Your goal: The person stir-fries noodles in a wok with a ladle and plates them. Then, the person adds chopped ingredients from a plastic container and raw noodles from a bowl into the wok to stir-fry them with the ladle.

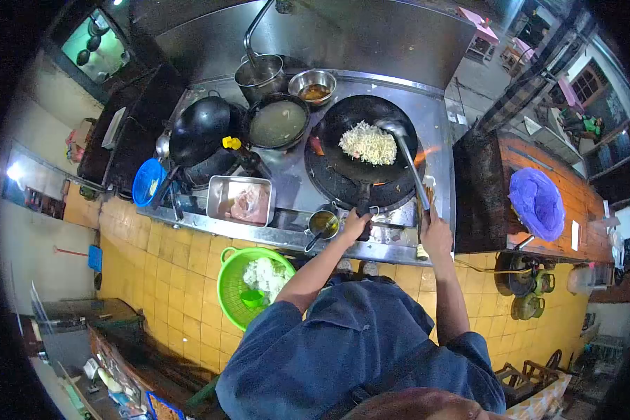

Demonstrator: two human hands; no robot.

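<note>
My left hand point(358, 226) is closed round the handle of a black wok point(336, 126) on the right burner, where orange flame shows at the rim. Wrapped round the long handle of a metal ladle point(410, 159) is my right hand point(435, 231). The ladle's bowl rests in the wok at the upper right edge of a heap of pale rice point(369, 145). Small reddish bits show in the rice.
Left of the wok are a pan of cloudy liquid point(278, 124), a metal tray point(218, 187) of raw meat, a small oil pot point(323, 224) and another wok point(201, 129). A green basket point(229, 297) of rice stands below the counter's front edge. A purple-lined container point(537, 203) sits at right.
</note>
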